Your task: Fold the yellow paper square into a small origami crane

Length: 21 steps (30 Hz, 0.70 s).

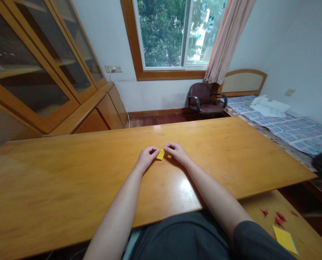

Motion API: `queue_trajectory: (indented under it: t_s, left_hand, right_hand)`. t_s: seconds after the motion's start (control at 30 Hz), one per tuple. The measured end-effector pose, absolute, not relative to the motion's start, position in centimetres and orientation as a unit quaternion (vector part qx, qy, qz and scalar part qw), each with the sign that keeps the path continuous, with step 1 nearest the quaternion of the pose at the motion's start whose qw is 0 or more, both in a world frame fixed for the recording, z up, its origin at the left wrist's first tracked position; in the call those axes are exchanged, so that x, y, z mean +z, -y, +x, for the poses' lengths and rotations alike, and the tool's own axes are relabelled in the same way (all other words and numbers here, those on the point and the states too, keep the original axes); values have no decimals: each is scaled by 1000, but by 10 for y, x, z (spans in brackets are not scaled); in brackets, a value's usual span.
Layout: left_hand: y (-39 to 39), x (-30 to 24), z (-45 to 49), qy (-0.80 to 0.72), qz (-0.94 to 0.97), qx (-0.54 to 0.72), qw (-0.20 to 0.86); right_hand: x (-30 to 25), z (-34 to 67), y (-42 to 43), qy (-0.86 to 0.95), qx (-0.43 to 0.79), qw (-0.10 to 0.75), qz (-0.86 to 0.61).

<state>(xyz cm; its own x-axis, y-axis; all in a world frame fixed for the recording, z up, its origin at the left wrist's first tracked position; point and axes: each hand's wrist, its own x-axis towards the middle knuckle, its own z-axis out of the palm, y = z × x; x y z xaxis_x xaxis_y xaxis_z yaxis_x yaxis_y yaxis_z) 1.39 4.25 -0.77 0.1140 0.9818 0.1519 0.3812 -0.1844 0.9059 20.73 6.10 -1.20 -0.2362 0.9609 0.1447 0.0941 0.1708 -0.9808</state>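
A small folded piece of yellow paper lies low over the middle of the wooden table. My left hand pinches its left edge with curled fingers. On its right edge my right hand pinches too, fingers bent down onto the paper. Both forearms reach in from the near edge of the table.
A lower wooden surface at the bottom right carries several small red folded paper pieces and a yellow paper sheet. A wood-and-glass cabinet stands left. Beyond the table are a dark armchair, a bed and a window.
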Motion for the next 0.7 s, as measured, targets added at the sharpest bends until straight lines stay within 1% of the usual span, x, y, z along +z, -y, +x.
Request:
queue_trajectory:
  t_s: [0.3,0.5,0.7]
  left_hand:
    - [-42,-8,14,-529,658,406,350]
    - [-44,-11,11,-533,638,427,355]
    - [-44,-11,11,-533,629,435,362]
  right_hand:
    - [-12,208,-61,555,513,489,-434]
    - [-12,212,-65,537,490,534,-431]
    - [-13,207,-66,561,501,507,-421]
